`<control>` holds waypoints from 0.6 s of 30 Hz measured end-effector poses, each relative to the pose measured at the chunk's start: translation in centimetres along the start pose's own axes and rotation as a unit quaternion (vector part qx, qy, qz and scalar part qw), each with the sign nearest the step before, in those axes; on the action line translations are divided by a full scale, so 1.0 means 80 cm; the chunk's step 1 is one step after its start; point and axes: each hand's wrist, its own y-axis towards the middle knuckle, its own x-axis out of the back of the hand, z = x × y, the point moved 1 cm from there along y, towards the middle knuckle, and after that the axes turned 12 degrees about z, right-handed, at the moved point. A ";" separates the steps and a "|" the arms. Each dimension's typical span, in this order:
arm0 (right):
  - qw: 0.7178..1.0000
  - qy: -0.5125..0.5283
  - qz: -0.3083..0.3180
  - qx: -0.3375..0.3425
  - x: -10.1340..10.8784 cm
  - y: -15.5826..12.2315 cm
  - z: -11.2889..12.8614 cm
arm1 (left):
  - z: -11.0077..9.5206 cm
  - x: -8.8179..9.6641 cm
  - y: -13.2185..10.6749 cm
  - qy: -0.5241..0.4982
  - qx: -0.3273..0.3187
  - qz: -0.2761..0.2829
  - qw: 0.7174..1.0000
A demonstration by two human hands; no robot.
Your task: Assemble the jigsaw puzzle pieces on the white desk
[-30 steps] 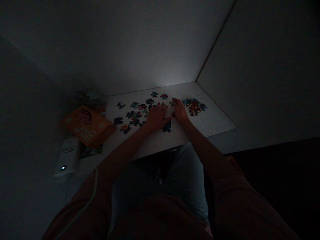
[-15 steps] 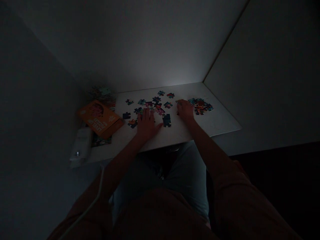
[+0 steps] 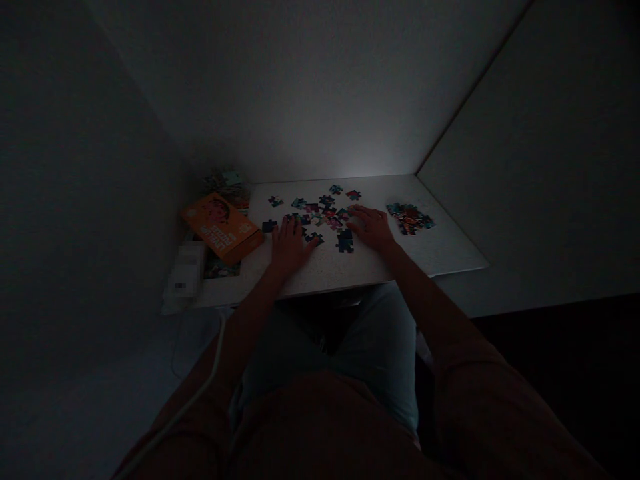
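Note:
My left hand [image 3: 289, 248] rests on the white table with its fingers spread, palm down over some jigsaw pieces. A dark jigsaw piece [image 3: 314, 238] lies at its thumb, and another dark piece [image 3: 269, 226] is just left of its fingers. My right hand [image 3: 374, 228] is open, fingers stretched towards the right edge of the loose cluster of colourful pieces [image 3: 329, 212]; its fingertips touch or hover over a piece there, I cannot tell which. Between the hands lies a dark block of pieces [image 3: 345, 241] that looks joined. Anything under the palms is hidden.
A heap of jigsaw pieces [image 3: 411, 219] lies right of my right hand. At the left, an orange puzzle box [image 3: 223, 227] rests on printed sheets, beside a white device [image 3: 186, 273]. Walls border the white table [image 3: 320, 277] at the back. The light is dim.
My right hand has shifted left, away from the heap, and its fingers have stretched out. My left hand has slid slightly left, uncovering a dark piece by its thumb. The camera view has shifted.

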 end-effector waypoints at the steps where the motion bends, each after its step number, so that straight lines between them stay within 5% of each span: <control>1: 1.000 0.002 0.000 -0.002 0.001 -0.001 0.001 | -0.002 0.001 0.005 -0.003 0.003 0.007 1.000; 8: 0.999 0.021 -0.001 -0.024 0.004 -0.002 0.008 | 0.001 0.002 0.011 -0.027 -0.027 0.003 0.999; 18: 0.998 0.026 0.000 -0.053 0.007 -0.003 0.008 | 0.008 0.001 -0.017 -0.044 0.025 -0.012 0.999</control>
